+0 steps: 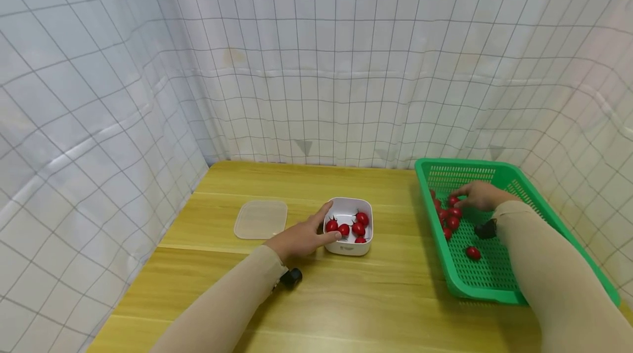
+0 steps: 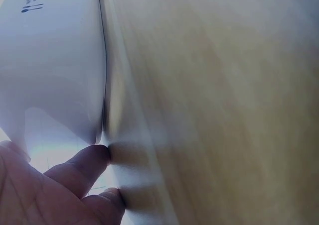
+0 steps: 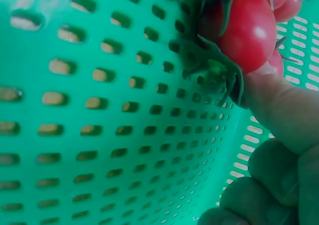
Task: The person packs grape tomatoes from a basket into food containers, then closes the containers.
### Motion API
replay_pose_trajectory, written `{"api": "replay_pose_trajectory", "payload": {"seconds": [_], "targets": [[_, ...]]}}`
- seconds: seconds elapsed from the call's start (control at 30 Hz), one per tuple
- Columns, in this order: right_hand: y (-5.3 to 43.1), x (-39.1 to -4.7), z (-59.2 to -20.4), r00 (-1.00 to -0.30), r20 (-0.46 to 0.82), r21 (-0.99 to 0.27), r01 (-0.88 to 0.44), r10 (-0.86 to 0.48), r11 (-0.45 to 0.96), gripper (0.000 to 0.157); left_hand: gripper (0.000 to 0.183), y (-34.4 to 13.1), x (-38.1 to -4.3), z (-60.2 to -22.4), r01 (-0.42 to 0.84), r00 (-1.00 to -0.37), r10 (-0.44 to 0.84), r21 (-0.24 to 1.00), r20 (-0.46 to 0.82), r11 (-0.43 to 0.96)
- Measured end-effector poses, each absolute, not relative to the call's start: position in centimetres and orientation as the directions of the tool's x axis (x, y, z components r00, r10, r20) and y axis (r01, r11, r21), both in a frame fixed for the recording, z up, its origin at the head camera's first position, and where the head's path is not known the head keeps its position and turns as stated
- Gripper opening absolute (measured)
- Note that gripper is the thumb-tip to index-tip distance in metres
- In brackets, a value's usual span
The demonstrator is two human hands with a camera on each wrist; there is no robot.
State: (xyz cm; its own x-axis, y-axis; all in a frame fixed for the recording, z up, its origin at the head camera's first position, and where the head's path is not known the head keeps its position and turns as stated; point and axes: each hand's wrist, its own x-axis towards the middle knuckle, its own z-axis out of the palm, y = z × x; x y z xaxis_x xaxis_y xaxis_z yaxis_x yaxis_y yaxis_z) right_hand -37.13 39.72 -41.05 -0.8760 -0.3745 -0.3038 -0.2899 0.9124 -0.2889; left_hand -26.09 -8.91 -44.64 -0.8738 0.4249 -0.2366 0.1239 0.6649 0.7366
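A small white plastic container (image 1: 348, 248) stands on the table with several red cherry tomatoes (image 1: 358, 229) inside. My left hand (image 1: 303, 236) holds its left side, thumb at the near rim and index finger by the far corner. In the left wrist view, two fingertips (image 2: 97, 158) rest low beside the container wall. My right hand (image 1: 482, 196) reaches into a green basket (image 1: 457, 281) and pinches a cherry tomato (image 3: 249, 33) with a green stem, close to the perforated wall. More tomatoes (image 1: 452, 222) lie along the basket's left side.
A translucent square lid (image 1: 261, 220) lies flat on the wooden table (image 1: 316, 309), left of the container. One lone tomato (image 1: 473, 253) sits in the nearer part of the basket. White grid-patterned curtains (image 1: 316, 67) enclose the table's back and sides.
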Motion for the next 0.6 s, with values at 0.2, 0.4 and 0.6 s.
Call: {"api": "replay_pose_trajectory", "payload": {"seconds": [0.2,0.4,0.6], "targets": [[39.18,-37.0,-40.82,-0.868,-0.33,-0.263,-0.293,-0.371,0.919,0.052,0.092,-8.92,-25.94,-44.61,0.132,-0.872,0.43,0.736,-0.232,0.664],[38.92,-36.83,-40.75,-0.865,-0.334,-0.248,-0.302,-0.374,0.92,0.051,0.092,-8.87,-25.84,-44.61,0.123,-0.872,0.429,0.743,-0.235,0.658],[38.88,-36.78,-40.75,-0.861,-0.342,-0.234,-0.31,-0.376,0.922,0.049,0.092,-8.92,-26.05,-44.75,0.128,-0.871,0.432,0.744,-0.232,0.656]]}}
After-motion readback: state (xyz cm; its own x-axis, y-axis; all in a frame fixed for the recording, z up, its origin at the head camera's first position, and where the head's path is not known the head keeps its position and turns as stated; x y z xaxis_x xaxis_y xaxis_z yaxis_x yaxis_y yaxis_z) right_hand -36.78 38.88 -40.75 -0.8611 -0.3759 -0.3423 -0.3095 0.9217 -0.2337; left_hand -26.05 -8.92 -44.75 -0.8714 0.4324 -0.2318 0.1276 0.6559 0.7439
